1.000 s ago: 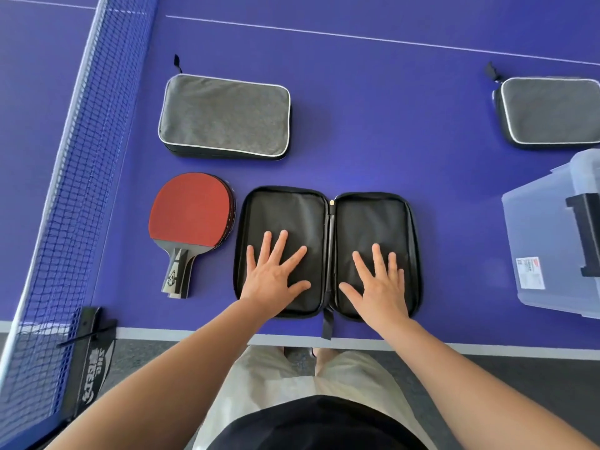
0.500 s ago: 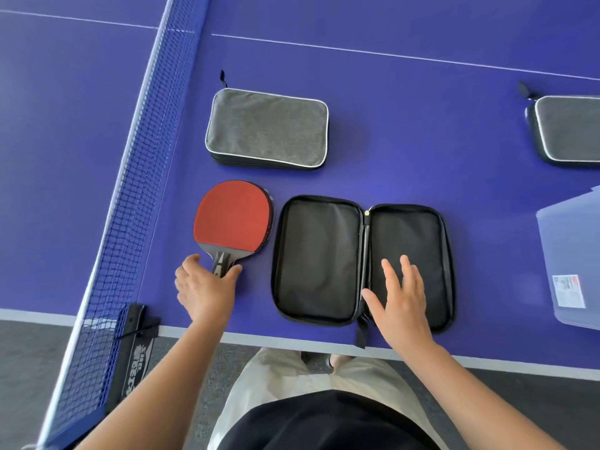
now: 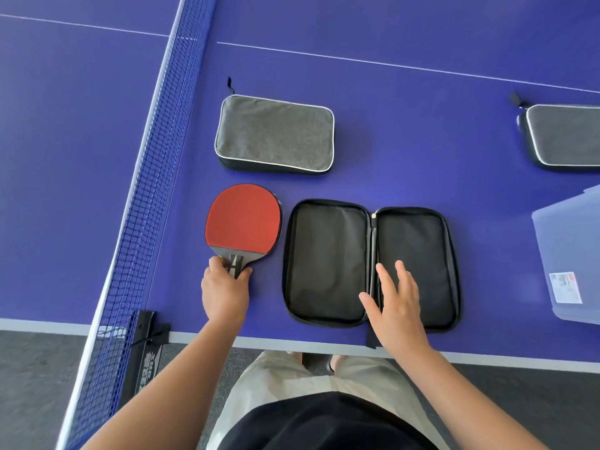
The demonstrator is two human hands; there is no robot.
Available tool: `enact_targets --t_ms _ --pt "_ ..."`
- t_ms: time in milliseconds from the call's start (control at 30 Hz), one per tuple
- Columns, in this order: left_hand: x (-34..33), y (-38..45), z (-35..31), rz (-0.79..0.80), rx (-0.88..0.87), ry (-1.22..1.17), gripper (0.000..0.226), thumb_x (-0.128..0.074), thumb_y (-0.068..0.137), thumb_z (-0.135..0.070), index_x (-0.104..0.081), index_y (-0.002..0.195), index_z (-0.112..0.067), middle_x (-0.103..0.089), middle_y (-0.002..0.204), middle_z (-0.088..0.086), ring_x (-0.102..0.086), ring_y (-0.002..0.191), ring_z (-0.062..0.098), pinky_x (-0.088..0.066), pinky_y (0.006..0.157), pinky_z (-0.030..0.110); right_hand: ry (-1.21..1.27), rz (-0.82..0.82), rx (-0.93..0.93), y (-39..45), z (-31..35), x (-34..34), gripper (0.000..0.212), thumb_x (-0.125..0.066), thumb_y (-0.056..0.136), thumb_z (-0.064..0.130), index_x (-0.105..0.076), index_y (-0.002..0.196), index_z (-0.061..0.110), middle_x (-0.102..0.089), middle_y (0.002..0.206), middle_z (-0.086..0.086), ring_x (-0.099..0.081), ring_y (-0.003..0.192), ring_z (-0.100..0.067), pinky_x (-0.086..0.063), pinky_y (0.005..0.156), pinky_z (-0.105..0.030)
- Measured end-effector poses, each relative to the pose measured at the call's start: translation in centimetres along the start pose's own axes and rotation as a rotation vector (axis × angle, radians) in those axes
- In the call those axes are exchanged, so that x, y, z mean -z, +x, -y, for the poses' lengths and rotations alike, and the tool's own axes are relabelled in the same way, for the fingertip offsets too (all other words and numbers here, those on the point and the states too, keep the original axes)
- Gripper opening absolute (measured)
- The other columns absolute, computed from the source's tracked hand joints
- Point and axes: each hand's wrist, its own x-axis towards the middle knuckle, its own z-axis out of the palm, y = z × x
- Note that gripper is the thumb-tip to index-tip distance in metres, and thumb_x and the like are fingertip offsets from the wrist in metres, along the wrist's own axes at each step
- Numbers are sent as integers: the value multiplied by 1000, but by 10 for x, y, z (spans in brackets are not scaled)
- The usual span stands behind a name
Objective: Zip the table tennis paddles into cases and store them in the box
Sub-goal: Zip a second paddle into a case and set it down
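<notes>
L hand [image 3: 225, 292] fingers curled, gripping; R hand [image 3: 397, 306] flat, fingers spread.

One paddle [image 3: 243, 219], three cases [image 3: 370, 264] [image 3: 275, 134] [image 3: 565, 136], one box [image 3: 571, 254], two hands [image 3: 225, 290] [image 3: 397, 303].

paddle [image 3: 243, 219] red | open case [image 3: 328, 261] black | closed case [image 3: 276, 133] grey, white-trimmed | table [image 3: 406, 125] purple-blue

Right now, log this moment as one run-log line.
left hand: grips paddle handle | right hand: open over open case | paddle: on table, not cased | box: right edge
</notes>
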Motion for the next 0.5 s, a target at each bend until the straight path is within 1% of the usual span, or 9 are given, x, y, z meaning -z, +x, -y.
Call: enact_targets --t_ms 133,267,367,433,500 --pt "0 2 -1 13 20 23 37 -74 82 -29 -44 98 -15 -52 96 2 -56 95 34 -45 72 42 -8 9 25 -5 0 -3 63 -63 93 36 -37 150 24 -17 160 -15 -20 144 -40 -30 112 -54" --pt "-2 7 -6 89 33 106 30 -68 86 -28 -47 96 -9 -57 97 11 -57 91 37 -44 70 40 -2 48 0 -7 -3 -3 64 -62 94 36 -36 150 23 -15 161 -14 -17 146 -37 -27 115 -51" --pt "-3 3 -12 112 52 147 28 -63 90 -30 -49 97 -7 -57 100 15 -56 84 36 -44 70 40 11 70 2 -3 -5 1 64 -62 94 36 -35 151 22 -15 161 -14 -16 146 -36 -26 116 -50" --pt "-3 -5 -19 116 74 127 26 -61 91 -29 -48 95 -7 -56 100 14 -55 80 34 -43 67 39 60 89 -7 0 -5 5 65 -61 94 35 -34 151 21 -14 162 -13 -15 147 -34 -22 118 -48" --pt "-4 -20 -28 110 80 88 23 -60 91 -26 -48 90 -6 -57 96 13 -56 73 31 -43 61 37 162 108 -13 3 -3 13 64 -60 95 35 -33 151 20 -15 162 -8 -13 148 -26 -18 119 -40"
